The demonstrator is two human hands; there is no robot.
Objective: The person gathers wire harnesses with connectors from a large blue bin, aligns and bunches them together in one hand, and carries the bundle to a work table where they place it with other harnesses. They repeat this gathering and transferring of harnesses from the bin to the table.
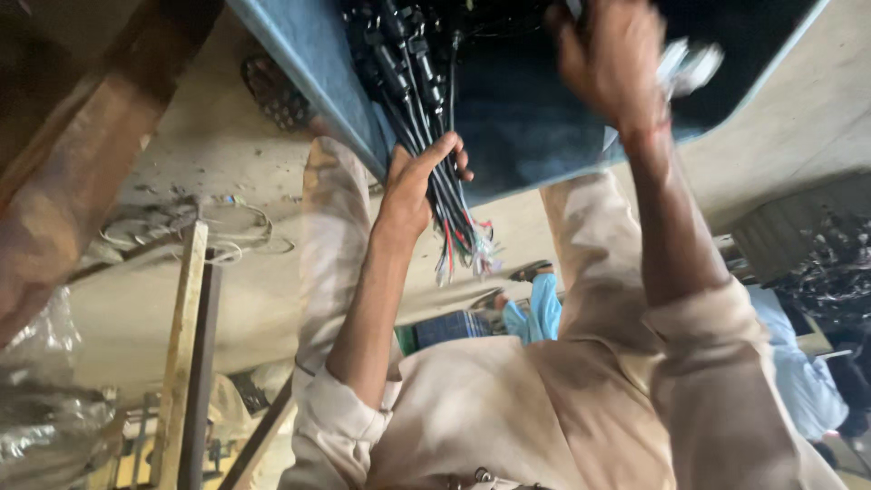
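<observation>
Head view: left hand grip clasps black cable bundle; right hand blurred, grip unclear.

Single head-worn view, close, steeply downward over own lap toward blue tray and floor.

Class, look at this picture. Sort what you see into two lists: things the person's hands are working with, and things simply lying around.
In hand:
left hand gripping the bundle of black cables
right hand, blurred, by a pale object too blurred to identify
blue cloth surface under the cables

Lying about:
sandal on the floor
loose wire on the floor
wooden post
</observation>
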